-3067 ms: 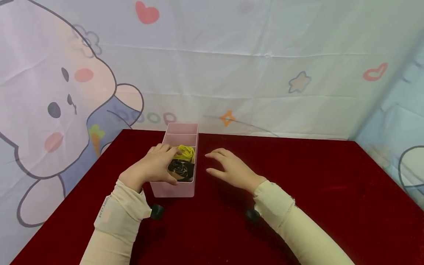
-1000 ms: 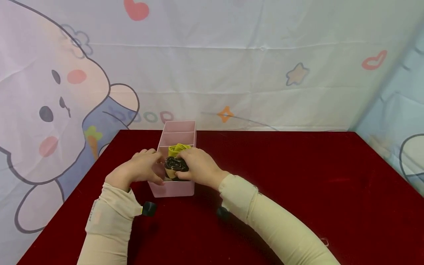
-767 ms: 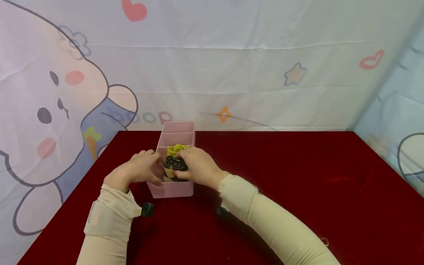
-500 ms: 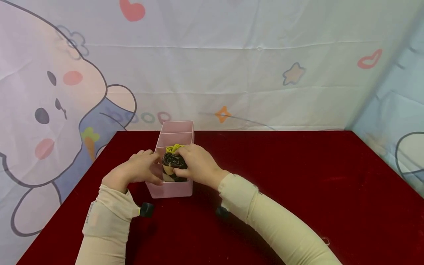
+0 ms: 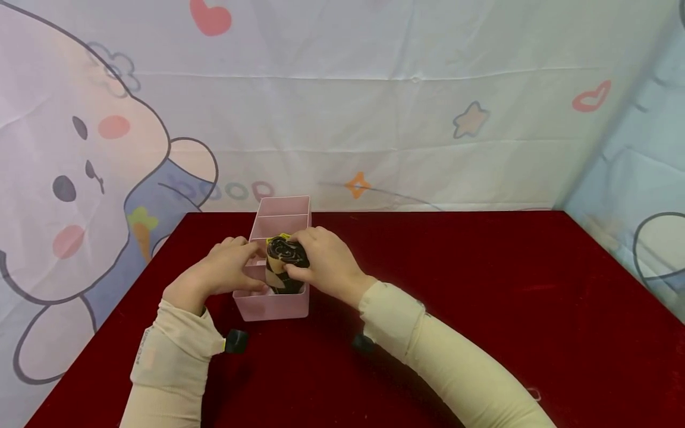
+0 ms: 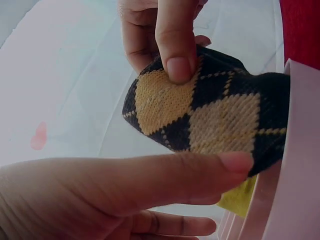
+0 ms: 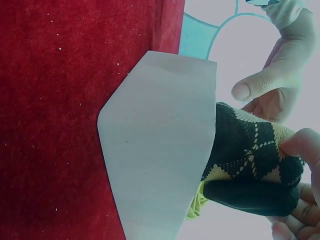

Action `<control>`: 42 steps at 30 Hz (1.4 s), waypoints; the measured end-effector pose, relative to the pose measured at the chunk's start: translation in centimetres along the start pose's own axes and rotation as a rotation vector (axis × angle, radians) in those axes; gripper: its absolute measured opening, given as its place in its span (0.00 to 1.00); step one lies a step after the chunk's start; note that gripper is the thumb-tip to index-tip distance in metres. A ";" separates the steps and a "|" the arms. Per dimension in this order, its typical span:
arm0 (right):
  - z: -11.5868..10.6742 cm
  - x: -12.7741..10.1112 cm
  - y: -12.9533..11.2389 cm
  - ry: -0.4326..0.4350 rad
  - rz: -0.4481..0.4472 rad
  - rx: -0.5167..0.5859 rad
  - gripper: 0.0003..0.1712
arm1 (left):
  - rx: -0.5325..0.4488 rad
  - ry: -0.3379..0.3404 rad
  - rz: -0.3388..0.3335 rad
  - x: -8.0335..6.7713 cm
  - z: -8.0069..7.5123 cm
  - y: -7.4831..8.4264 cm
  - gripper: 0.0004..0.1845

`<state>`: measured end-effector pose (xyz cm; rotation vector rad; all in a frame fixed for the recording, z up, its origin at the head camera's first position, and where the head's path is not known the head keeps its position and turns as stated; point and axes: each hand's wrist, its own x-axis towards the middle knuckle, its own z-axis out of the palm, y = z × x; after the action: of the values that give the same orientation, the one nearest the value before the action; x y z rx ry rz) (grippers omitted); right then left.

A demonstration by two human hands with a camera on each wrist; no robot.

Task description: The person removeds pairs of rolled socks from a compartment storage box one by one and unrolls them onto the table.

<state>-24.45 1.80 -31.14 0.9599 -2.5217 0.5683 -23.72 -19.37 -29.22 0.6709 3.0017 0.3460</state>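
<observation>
A pink divided box (image 5: 270,304) stands on the red table (image 5: 481,309). My right hand (image 5: 320,264) grips a rolled black-and-tan argyle sock (image 5: 286,257) and holds it half raised out of the box's front compartment. The close left wrist view has the right thumb (image 6: 175,55) pressing on top of the sock (image 6: 210,117). My left hand (image 5: 222,274) rests at the box's left wall, its straight thumb (image 6: 195,175) lying against the sock. A yellow sock (image 6: 239,196) sits behind in the same compartment, mostly hidden.
The box's two rear compartments (image 5: 280,217) look bare inside. A printed fabric backdrop (image 5: 374,107) rises right behind the table's far edge and on the right. The red cloth stretches wide to the right of the box.
My right hand came over from the table to the box, took hold of the argyle sock and has lifted it upward. The left hand stayed at the box's left wall.
</observation>
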 end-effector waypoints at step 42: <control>-3.2 -6.1 2.5 0.107 0.314 0.235 0.22 | 0.019 0.109 0.172 0.7 0.4 4.5 0.27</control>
<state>-21.32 8.36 -31.94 0.5884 -2.5635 0.9997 -22.44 -15.03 -28.56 0.9456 3.0593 0.3730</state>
